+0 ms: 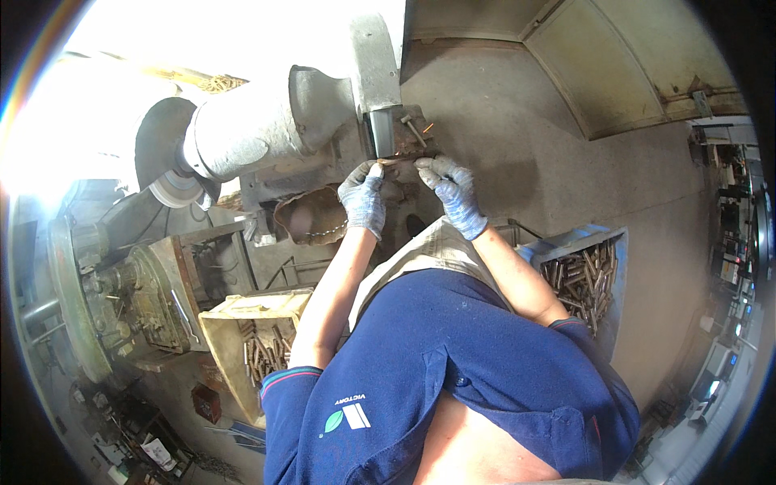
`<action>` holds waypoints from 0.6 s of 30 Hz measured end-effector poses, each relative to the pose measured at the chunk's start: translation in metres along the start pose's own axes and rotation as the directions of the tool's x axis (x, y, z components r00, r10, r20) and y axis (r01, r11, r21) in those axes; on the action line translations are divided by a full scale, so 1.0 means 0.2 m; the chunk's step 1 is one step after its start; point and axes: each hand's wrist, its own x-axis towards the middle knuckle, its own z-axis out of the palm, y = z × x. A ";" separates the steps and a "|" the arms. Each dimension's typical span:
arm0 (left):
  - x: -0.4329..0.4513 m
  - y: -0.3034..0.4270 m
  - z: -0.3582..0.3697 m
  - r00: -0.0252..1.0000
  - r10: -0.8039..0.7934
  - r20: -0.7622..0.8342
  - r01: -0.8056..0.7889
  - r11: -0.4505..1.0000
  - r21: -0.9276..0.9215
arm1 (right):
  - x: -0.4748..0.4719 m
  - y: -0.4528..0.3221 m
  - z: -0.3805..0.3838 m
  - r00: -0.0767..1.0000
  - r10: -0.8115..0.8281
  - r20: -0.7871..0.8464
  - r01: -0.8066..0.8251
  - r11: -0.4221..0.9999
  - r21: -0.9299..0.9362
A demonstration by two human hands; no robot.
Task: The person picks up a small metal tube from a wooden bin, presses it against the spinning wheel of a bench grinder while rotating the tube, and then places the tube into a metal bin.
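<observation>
My left hand (364,197), in a grey-blue knit work glove, pinches one end of a slim metal piece (394,161) at the lower edge of a bench grinder's wheel (382,133). My right hand (450,191), gloved alike, has its fingers closed at the other end of the piece; its fingertips partly hide that end. The grinder's grey guard (374,66) stands over the wheel. An orange streak shows just right of the wheel, near a small hammer-like tool (414,130).
A yellowish bin (254,309) of metal pieces stands at lower left, a blue bin (619,267) of similar pieces at right. The grinder's motor housing (248,136) reaches left to a second wheel (176,189). A rusty basin (312,218) sits below it.
</observation>
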 end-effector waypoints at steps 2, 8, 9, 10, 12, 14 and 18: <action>0.03 -0.01 -0.06 1.000 0.011 -0.024 -0.010 0.999 0.045 | 0.00 0.00 0.04 0.999 0.037 0.009 -0.037 0.999 0.038; 0.05 0.08 -0.15 0.998 -0.012 -0.060 0.014 0.999 0.030 | 0.01 0.05 0.18 0.996 0.068 0.059 -0.074 0.992 0.100; 0.05 0.09 -0.17 0.996 -0.037 -0.081 0.041 0.998 0.042 | 0.01 0.04 0.20 0.993 0.092 0.077 -0.101 0.988 0.116; 0.05 0.10 -0.18 0.997 -0.007 -0.079 0.011 0.999 0.050 | 0.01 0.03 0.21 0.991 0.094 0.099 -0.106 0.987 0.124; 0.05 0.15 -0.20 0.995 -0.027 -0.096 0.025 1.000 -0.019 | 0.01 0.01 0.23 0.986 0.097 0.137 -0.116 0.984 0.136; 0.04 0.18 -0.18 0.993 0.001 -0.118 -0.007 0.999 -0.052 | 0.01 0.02 0.25 0.984 0.099 0.150 -0.124 0.978 0.166; 0.08 0.09 -0.17 0.998 0.010 -0.057 -0.004 0.995 0.100 | 0.02 0.01 0.18 0.985 0.128 0.117 -0.141 0.984 0.112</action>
